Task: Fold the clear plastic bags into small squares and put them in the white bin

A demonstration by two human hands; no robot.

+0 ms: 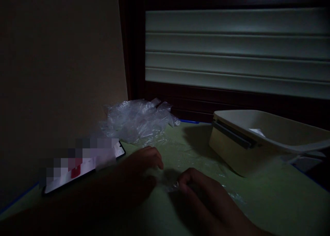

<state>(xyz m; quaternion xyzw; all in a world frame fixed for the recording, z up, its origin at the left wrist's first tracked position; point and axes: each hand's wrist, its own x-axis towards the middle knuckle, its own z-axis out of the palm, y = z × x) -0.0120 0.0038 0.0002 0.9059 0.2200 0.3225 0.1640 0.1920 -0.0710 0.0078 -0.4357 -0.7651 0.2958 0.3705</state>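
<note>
In the dim head view, my right hand (206,194) has its thumb and index finger pinched on a thin clear plastic bag (171,187). More of the film, with faint glints, lies on the green tabletop (160,215) around that hand. My left hand (140,169) hovers just left of the pinched film. Its fingers curve forward with the thumb apart, and nothing shows clearly between them. Motion blur and shadow hide part of this hand. Beside my left forearm lies a phone or tablet (89,165) with a lit, partly pixelated screen.
A crumpled pile of clear plastic bags (139,121) sits at the back left, near the wall. On the right stands a cream plastic bin (232,153) with something white (257,132) inside. Behind the table is a dark-framed slatted panel (232,47).
</note>
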